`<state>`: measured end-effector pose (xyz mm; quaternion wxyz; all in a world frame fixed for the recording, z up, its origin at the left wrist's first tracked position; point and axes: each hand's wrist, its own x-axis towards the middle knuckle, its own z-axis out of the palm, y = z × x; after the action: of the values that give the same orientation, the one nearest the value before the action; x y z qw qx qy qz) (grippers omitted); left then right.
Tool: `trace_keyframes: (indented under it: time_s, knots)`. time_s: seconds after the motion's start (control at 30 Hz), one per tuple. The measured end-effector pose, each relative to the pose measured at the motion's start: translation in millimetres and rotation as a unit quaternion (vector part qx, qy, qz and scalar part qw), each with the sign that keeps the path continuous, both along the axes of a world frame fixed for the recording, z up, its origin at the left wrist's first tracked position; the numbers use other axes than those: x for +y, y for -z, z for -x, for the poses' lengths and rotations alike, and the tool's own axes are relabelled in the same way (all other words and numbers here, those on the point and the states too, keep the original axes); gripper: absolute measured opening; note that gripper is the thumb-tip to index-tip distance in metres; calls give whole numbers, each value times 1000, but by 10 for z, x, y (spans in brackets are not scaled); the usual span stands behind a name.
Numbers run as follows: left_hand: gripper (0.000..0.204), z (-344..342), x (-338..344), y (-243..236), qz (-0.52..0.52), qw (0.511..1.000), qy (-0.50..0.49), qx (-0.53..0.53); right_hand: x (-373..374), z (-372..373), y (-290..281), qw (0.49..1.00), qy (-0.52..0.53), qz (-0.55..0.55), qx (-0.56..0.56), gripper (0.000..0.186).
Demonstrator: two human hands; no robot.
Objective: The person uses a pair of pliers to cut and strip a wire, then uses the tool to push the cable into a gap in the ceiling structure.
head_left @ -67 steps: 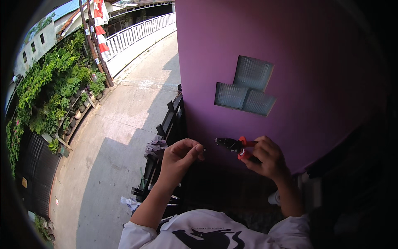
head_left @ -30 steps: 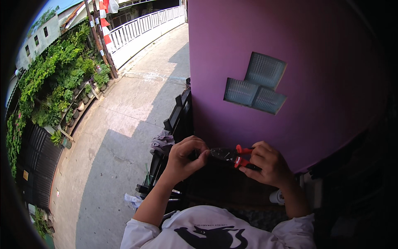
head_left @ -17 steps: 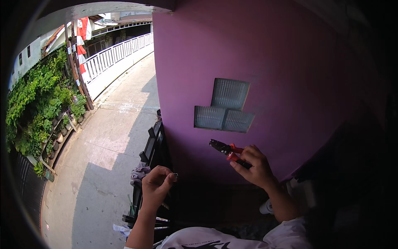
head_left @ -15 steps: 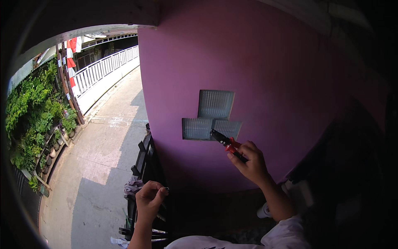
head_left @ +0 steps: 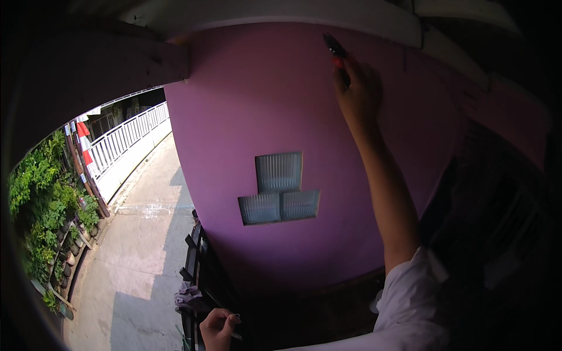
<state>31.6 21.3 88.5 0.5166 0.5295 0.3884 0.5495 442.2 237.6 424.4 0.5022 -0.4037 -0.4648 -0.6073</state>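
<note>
My right hand [head_left: 357, 88] is raised high in front of the purple wall [head_left: 252, 123], closed around red-and-black pliers [head_left: 331, 44]. Their dark jaws point up toward the pale beam [head_left: 281, 16] along the top of the wall; I cannot tell whether they touch anything. Low in the view, my left hand [head_left: 218, 330] is pinched on a small metal piece [head_left: 236, 317], too small to make out clearly, beside the black fence.
Three glass blocks [head_left: 278, 171] are set in the wall. A black fence [head_left: 189, 260] with crumpled cloth [head_left: 186, 294] borders a sunlit lane [head_left: 134, 251] on the left, with plants [head_left: 44, 216] and a white railing [head_left: 132, 137] beyond. A dark beam [head_left: 99, 64] crosses the upper left.
My right hand has risen with the pliers from beside my left hand to near the top of the wall. My left hand has moved lower, and the view has tilted upward.
</note>
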Motion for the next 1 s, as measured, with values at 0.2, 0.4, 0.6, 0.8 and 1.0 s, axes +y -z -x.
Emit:
trace_keyframes:
  time_s: [0.2, 0.4, 0.6, 0.8, 1.0]
  knots:
    - [6, 84, -97, -31, 43, 998, -34, 6, 203, 83, -199, 997, 56, -53, -26, 20]
    - [5, 151, -115, -17, 50, 998, -39, -5, 250, 127, -187, 997, 67, -43, -1, 18]
    - [8, 195, -96, 37, 18, 999, -20, -20, 234, 122, -252, 996, 66, -63, -25, 16]
    - [8, 169, -108, -43, 25, 999, -19, -27, 239, 131, -276, 996, 76, -35, -16, 22]
    - [7, 158, -100, -19, 26, 999, -16, -38, 300, 68, -287, 997, 70, -19, 5, 22]
